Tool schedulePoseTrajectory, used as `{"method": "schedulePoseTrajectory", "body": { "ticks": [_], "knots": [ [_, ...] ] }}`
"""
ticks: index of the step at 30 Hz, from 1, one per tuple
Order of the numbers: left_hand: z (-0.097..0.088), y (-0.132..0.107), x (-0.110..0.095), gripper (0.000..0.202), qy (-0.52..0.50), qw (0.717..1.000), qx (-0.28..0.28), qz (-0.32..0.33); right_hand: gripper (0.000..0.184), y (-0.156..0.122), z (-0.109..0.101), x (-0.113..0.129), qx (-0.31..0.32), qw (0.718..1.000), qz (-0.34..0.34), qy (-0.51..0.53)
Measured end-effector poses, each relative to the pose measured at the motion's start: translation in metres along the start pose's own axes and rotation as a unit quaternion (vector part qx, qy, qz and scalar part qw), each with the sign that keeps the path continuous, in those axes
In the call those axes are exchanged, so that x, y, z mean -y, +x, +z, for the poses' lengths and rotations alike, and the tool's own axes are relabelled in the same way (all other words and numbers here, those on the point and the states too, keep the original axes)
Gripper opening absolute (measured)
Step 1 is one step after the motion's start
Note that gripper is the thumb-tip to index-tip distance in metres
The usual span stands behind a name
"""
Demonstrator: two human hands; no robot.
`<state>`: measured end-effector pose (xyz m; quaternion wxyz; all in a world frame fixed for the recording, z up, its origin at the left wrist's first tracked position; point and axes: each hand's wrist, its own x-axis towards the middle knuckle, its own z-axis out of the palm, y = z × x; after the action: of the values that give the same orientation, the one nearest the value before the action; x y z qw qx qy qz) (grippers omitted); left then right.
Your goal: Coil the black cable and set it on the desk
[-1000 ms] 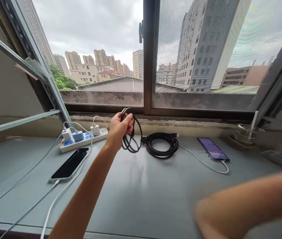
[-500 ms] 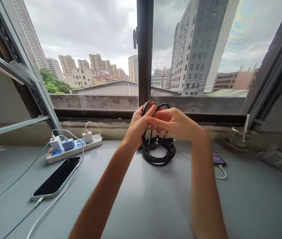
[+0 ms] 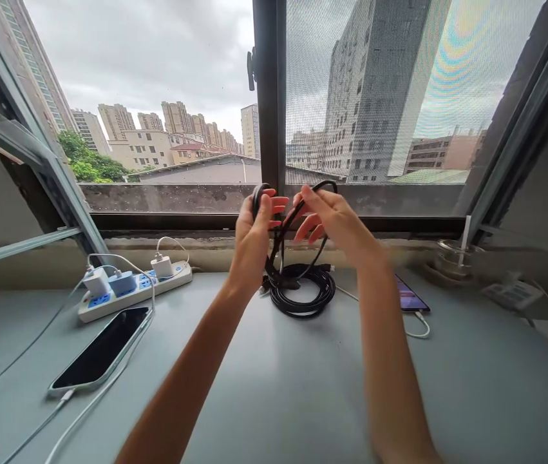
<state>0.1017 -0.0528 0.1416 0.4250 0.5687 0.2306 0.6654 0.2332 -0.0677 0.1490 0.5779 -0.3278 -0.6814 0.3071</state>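
The cable (image 3: 277, 241) hung between your fingers, loops gripped in the left hand (image 3: 251, 241), a strand pinched in the right hand (image 3: 339, 222). Probably a loop-parting step, calling next for a steady left grip. Below your fingers lay a coil (image 3: 302, 312).

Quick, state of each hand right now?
Left hand: partly closed, holding a looped thin black cable.
Right hand: thumb and forefinger pinching that cable, other fingers loosely spread.

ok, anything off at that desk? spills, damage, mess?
No spill visible. The wall edge under the window frame looks ragged, perhaps chipped. Loops of the held black cable overlap the coiled black cable in view; can't tell whether they're tangled.
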Motion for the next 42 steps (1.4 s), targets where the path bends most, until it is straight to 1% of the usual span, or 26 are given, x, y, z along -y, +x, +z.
{"method": "schedulePoseTrajectory", "body": {
  "ticks": [3, 5, 8, 10, 13, 15, 18, 19, 21, 23, 26, 29, 31, 36, 39, 42],
  "knots": [
    [-0.011, 0.01, -0.003, 0.018, 0.036, 0.997, -0.055, 0.03, 0.031, -0.003, -0.011, 0.005, -0.069, 0.997, 0.01, 0.031],
    [-0.021, 0.019, -0.004, 0.021, 0.064, 0.994, -0.081, 0.047, 0.034, -0.005, -0.021, 0.006, -0.11, 0.993, 0.012, 0.041],
    [-0.04, 0.031, -0.005, 0.024, 0.12, 0.98, -0.122, 0.098, 0.037, -0.008, -0.035, 0.005, -0.168, 0.985, 0.023, 0.039],
    [-0.051, 0.038, -0.006, 0.026, 0.15, 0.969, -0.151, 0.125, 0.038, -0.01, -0.042, 0.004, -0.193, 0.98, 0.035, 0.034],
    [-0.065, 0.046, -0.009, 0.03, 0.176, 0.957, -0.184, 0.139, 0.034, -0.013, -0.049, 0.005, -0.209, 0.976, 0.047, 0.033],
    [-0.072, 0.05, -0.011, 0.037, 0.201, 0.949, -0.201, 0.14, 0.03, -0.015, -0.051, 0.005, -0.211, 0.976, 0.049, 0.024],
    [-0.084, 0.053, -0.016, 0.054, 0.246, 0.941, -0.205, 0.109, 0.029, -0.016, -0.053, 0.004, -0.224, 0.974, 0.029, -0.009],
    [-0.088, 0.054, -0.018, 0.054, 0.253, 0.941, -0.207, 0.092, 0.029, -0.016, -0.054, 0.003, -0.237, 0.971, 0.02, -0.019],
    [-0.095, 0.054, -0.023, 0.049, 0.247, 0.943, -0.215, 0.063, 0.028, -0.017, -0.057, 0.002, -0.273, 0.962, 0.004, -0.031],
    [-0.099, 0.054, -0.028, 0.044, 0.225, 0.946, -0.228, 0.053, 0.028, -0.018, -0.061, 0.0, -0.3, 0.953, -0.006, -0.037],
    [-0.1, 0.053, -0.034, 0.044, 0.199, 0.944, -0.254, 0.073, 0.028, -0.019, -0.065, -0.003, -0.306, 0.95, -0.007, -0.053],
    [-0.094, 0.051, -0.038, 0.042, 0.191, 0.931, -0.292, 0.11, 0.032, -0.019, -0.065, -0.005, -0.311, 0.947, -0.012, -0.078],
    [-0.088, 0.05, -0.038, 0.042, 0.19, 0.924, -0.306, 0.129, 0.033, -0.018, -0.064, -0.005, -0.318, 0.943, -0.028, -0.096],
    [-0.077, 0.047, -0.038, 0.041, 0.18, 0.92, -0.313, 0.154, 0.031, -0.016, -0.059, -0.003, -0.303, 0.945, -0.054, -0.106],
    [-0.075, 0.046, -0.037, 0.039, 0.173, 0.917, -0.314, 0.177, 0.031, -0.016, -0.059, -0.003, -0.299, 0.945, -0.066, -0.116],
    [-0.074, 0.045, -0.038, 0.038, 0.187, 0.911, -0.317, 0.186, 0.032, -0.016, -0.058, -0.003, -0.299, 0.943, -0.072, -0.123]
  ]
}}
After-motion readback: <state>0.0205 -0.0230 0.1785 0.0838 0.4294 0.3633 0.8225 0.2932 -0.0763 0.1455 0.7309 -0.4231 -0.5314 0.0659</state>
